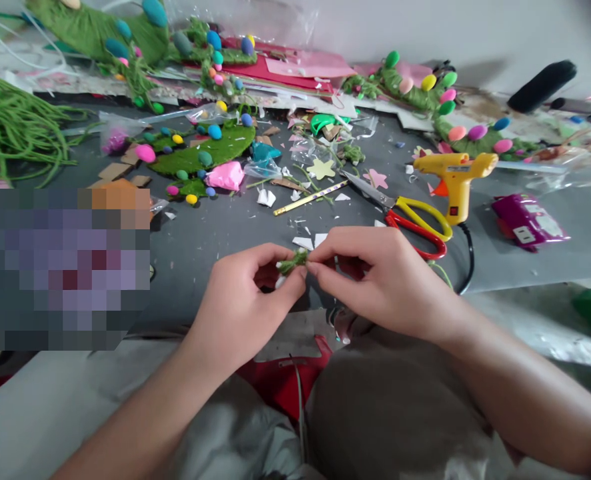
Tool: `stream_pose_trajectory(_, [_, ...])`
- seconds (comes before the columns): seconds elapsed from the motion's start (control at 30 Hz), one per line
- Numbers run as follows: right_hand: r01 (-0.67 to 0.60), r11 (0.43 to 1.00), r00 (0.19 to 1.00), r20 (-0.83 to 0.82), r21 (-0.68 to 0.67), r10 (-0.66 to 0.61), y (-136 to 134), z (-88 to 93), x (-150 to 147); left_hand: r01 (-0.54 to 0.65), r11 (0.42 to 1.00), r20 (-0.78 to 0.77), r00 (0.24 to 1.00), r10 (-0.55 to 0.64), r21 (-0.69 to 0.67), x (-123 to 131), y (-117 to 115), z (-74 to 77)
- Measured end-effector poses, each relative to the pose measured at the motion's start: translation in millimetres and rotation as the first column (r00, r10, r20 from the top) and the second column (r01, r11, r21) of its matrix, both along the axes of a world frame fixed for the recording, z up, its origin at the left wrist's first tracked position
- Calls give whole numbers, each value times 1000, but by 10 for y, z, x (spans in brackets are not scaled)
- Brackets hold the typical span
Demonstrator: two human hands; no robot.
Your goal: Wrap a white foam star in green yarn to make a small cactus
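Observation:
Between my two hands, just over the table's near edge, is a small tuft of green yarn-like strands [293, 262] with whitish bits on it. My left hand [255, 287] pinches the tuft between thumb and fingers. From the other side, the thumb and forefinger of my right hand [365, 273] are closed at the tuft's right end. Beyond my right hand lie scissors [420, 227] with one red and one yellow handle. A yellow hot glue gun [455, 177] rests behind them. A striped pencil [310, 198] and white paper scraps [303, 243] lie past my fingertips.
Green cords [15, 127] are heaped at the left. A green leaf shape [210, 150] with colored egg-shaped pieces lies at back left. A purple packet [528, 220] sits at right, beside the glue gun's black cable [470, 260]. Pixelation covers the left side.

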State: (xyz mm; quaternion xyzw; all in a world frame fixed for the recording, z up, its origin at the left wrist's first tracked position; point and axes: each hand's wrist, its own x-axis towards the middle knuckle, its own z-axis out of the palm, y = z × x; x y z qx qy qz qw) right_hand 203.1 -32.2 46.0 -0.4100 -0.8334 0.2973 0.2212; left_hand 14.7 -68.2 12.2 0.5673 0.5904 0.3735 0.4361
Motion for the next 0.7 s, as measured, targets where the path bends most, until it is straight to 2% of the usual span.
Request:
stream_pose_trajectory(0.1, [-21, 994, 999, -27, 111, 24, -12, -10, -3, -32, 997, 176, 983, 44, -69, 5, 16, -3])
stream_pose_trajectory(0.17, [-72, 971, 997, 4, 229, 73, -26, -17, 12, -47, 990, 332, 939, 90, -133, 10, 26, -4])
stream_pose_trajectory(0.3, [-188, 856, 980, 149, 481, 132, -51, -41, 71, -26, 974, 603, 782, 159, -223, 17, 38, 9])
stream_pose_trajectory(0.4, [-217, 797, 974, 183, 564, 135, -59, -65, 101, -2, 962, 693, 693, 198, -273, 16, 44, 40])
stream_pose_trajectory(0.57, [-150, 841, 986, 136, 520, 92, -54, -57, 99, 3, 954, 751, 617, 235, -301, 7, 42, 70])
stream_pose_trajectory(0.7, [-171, 911, 982, -6, 377, 186, -2, -10, 101, 42, 964, 756, 630, 178, -262, -20, 20, 62])
